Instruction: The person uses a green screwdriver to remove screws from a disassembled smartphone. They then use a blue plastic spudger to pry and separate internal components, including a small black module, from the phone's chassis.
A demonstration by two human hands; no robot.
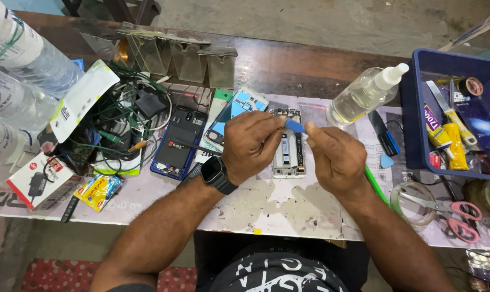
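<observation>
While both hands' fingers pinch a blue pry tool (295,126), yellow packet (98,190) left, white box (39,180) beside it

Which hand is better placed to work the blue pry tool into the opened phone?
Probably the right hand: it pinches the blue pry tool directly above the opened phone. The left hand only touches the tool's tip.

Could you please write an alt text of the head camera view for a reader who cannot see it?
Two bare hands, left hand and right hand, hold a small blue pry tool over an opened white phone frame on a cluttered worktable. An opened blue phone lies left; a clear squeeze bottle, blue tray and pink-handled scissors lie right.
</observation>
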